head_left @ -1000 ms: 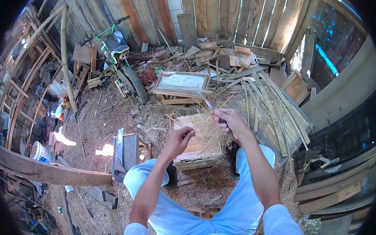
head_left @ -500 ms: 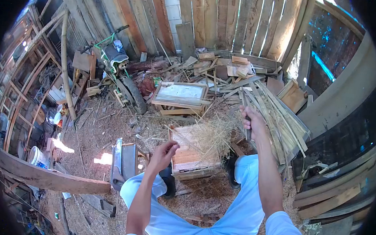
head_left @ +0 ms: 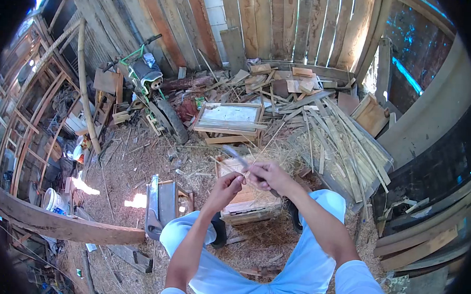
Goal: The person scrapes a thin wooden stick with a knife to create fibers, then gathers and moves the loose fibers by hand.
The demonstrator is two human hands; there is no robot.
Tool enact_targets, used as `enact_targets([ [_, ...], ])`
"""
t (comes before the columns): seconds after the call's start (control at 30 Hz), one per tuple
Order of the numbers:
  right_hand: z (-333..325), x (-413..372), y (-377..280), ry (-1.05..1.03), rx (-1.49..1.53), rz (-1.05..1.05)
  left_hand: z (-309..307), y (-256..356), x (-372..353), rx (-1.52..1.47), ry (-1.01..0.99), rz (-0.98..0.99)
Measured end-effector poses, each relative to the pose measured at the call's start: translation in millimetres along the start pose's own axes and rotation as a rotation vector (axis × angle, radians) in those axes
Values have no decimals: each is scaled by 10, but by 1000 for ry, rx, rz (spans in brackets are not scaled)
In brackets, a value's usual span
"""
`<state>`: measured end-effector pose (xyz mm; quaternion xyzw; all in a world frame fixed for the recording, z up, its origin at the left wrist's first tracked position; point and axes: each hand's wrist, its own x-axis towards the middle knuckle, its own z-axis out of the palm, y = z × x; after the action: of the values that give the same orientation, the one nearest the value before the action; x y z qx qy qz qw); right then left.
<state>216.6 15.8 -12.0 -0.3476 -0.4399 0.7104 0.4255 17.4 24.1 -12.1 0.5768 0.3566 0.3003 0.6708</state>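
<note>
Holding the knife (head_left: pixel 235 155) is the right grip (head_left: pixel 266 177): fingers wrapped round its handle, butt end showing below the fist. Knife position: in the air over the low wooden box (head_left: pixel 249 207), between the 2 knees. Long axis runs obliquely, from the handle end near the right knee up and left, so the blade points forward and leftward, away from the torso.

Key relation: the blade passes just beyond the fingertips of the left grip (head_left: pixel 227 189), on the side farther from the body. The right grip is the nearer, being on the handle itself. Left grip: fingers drawn narrow in a pinch; cannot tell whether a thin strip is between them. The 2 grips sit side by side; contact between them is unclear.

Edges: the box's near edge faces the person, with 1 shoe on each side. Knees bound the sides. Forward of the blade tip, a stretch of littered floor separates the box from a framed panel (head_left: pixel 227 113).

Farther out: small stool (head_left: pixel 166 203) near the left knee; fanned wood strips (head_left: pixel 347 147) to the right; a bicycle (head_left: pixel 154 84) forward and left.
</note>
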Motion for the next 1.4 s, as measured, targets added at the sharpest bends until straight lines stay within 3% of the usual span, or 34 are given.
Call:
enact_targets([
  [0.13,-219,-31,-209,110,151,-6,-57,-27,-61,26,-38,3],
  [0.47,82,-108,-28,-108,60,140,-17,-7,-103,-181,-104,-127],
  [0.67,-48,-108,-182,-70,83,134,-51,-12,-108,-212,-141,-160],
  [1.0,-651,-232,-465,215,123,32,-114,-19,-232,-43,-137,-112],
  [1.17,-1252,-355,-504,475,292,-324,-256,-94,-315,-49,-32,-122],
  [1.2,-1147,-351,-513,467,289,-326,-262,-93,-305,-103,20,-131],
  [1.33,-346,-290,-316,323,12,16,-141,-200,-63,-61,92,-35],
  [1.4,-4,-212,-150,219,-148,-4,-63,-249,20,260,194,109],
])
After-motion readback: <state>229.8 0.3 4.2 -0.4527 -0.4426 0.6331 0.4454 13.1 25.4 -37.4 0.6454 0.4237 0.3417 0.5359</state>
